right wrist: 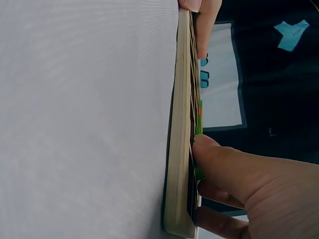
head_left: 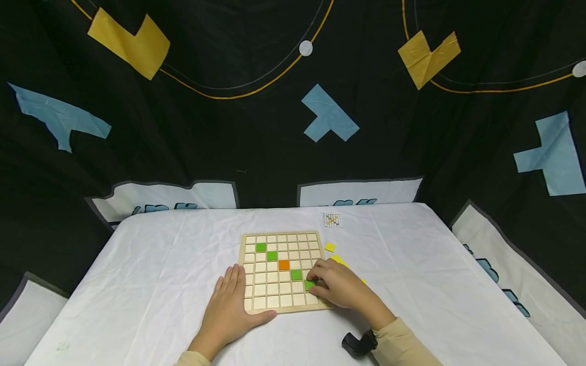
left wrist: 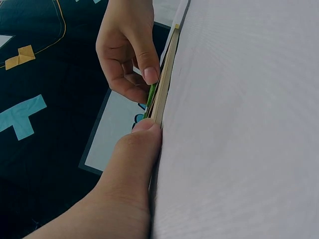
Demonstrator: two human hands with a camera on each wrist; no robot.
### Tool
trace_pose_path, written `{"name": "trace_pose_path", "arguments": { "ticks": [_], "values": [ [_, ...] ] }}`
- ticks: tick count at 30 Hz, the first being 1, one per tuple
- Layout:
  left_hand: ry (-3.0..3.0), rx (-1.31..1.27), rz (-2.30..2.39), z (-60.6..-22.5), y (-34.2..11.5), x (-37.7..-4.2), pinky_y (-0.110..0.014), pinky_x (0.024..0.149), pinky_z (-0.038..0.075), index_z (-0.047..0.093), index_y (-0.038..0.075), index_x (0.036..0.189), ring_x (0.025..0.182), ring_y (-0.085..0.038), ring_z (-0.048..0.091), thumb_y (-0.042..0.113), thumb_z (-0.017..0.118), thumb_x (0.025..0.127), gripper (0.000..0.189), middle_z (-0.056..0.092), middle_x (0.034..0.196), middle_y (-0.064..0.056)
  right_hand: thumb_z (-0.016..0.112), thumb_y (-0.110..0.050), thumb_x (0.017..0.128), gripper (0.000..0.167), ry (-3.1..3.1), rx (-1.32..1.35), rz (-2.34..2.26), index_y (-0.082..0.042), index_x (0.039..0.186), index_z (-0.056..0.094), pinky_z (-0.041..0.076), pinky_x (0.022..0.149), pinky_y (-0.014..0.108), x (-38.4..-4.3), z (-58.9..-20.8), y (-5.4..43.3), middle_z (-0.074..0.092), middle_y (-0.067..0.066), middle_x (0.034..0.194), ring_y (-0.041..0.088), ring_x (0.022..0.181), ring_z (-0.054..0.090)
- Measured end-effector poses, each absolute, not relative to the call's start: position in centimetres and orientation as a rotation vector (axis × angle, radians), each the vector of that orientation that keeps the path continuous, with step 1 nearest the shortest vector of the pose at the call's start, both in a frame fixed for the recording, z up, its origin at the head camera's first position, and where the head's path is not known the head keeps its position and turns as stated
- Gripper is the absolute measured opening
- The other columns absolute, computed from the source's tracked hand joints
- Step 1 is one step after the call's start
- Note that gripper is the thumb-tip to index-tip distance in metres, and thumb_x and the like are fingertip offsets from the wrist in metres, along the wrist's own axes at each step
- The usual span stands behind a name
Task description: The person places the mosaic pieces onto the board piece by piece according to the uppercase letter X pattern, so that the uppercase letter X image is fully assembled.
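A wooden grid board (head_left: 256,302) lies on the table with pale square cells. Two green tiles, an orange tile (head_left: 284,265) and another green tile (head_left: 296,275) sit along a diagonal on it. My right hand (head_left: 338,284) pinches a further green tile (head_left: 310,285) between thumb and fingers, over a cell at the lower right of that diagonal. In the right wrist view, the thumb (right wrist: 209,149) is close to the board's surface. My left hand (head_left: 229,305) rests against the board's left side, its fingers straight and its thumb along the front edge.
Several yellow tiles (head_left: 330,247) lie right of the board, some partly hidden behind my right hand. A small printed pattern card (head_left: 332,220) lies farther back on the white tablecloth (head_left: 151,284). A black device (head_left: 359,344) is on my right wrist. Black patterned curtains hang behind the table.
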State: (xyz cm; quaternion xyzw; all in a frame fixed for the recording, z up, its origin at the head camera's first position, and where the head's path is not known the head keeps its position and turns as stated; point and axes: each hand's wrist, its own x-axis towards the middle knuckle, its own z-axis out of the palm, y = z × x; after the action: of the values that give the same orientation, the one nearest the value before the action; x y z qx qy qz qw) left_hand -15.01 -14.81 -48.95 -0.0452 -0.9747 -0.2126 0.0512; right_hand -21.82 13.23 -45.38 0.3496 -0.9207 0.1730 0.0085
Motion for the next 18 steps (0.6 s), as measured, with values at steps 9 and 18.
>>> {"name": "trace_pose_path", "arguments": {
  "ticks": [9, 18],
  "values": [
    [-2.971, -0.132, -0.644, -49.11, -14.84, -15.08, -0.054, 0.124, 0.016, 0.021, -0.008, 0.154, 0.153, -0.04, 0.017, 0.092, 0.057, 0.065, 0.139, 0.02, 0.163, -0.025, 0.075, -0.033, 0.088, 0.02, -2.892, 1.079, 0.541, -0.021, 0.104, 0.073, 0.046, 0.074, 0.022, -21.71, -45.25, 13.05, 0.061, -0.012, 0.094, 0.005, 0.089, 0.051],
    [-2.977, -0.133, -0.649, -49.03, -14.84, -15.08, -0.054, 0.125, 0.015, 0.02, -0.008, 0.154, 0.153, -0.039, 0.016, 0.093, 0.056, 0.064, 0.14, 0.019, 0.163, -0.024, 0.075, -0.03, 0.089, 0.011, -2.872, 1.08, 0.599, -0.023, 0.096, 0.076, 0.045, 0.073, 0.021, -21.66, -45.12, 13.38, 0.061, -0.015, 0.091, 0.003, 0.086, 0.05]
  ]
}}
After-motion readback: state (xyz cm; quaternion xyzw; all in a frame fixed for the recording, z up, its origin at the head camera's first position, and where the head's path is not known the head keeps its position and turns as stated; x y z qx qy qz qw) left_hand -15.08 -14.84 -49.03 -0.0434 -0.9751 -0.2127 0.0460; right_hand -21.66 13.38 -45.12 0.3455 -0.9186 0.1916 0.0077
